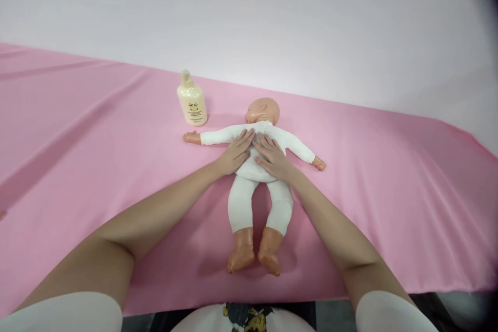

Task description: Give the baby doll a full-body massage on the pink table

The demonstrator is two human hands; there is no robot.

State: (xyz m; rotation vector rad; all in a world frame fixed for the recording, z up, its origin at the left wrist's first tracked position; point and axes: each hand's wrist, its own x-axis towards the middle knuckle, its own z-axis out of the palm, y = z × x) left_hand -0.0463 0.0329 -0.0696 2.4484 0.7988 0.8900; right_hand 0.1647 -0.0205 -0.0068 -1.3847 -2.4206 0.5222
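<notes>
A baby doll in a white cloth suit lies face down on the pink cloth, its head turned to the left and its arms spread wide. Flat on the left side of its upper back rests my left hand, fingers stretched toward the neck. My right hand lies flat on the right side of the back, fingers pointing up and inward. The fingertips of both hands come close together near the middle of the back. Neither hand grips anything.
A cream-coloured pump bottle with a printed label stands beyond the doll's left-side arm. Pink cloth with folds covers the table. Behind it rises a white surface. The table's front edge is close to my body.
</notes>
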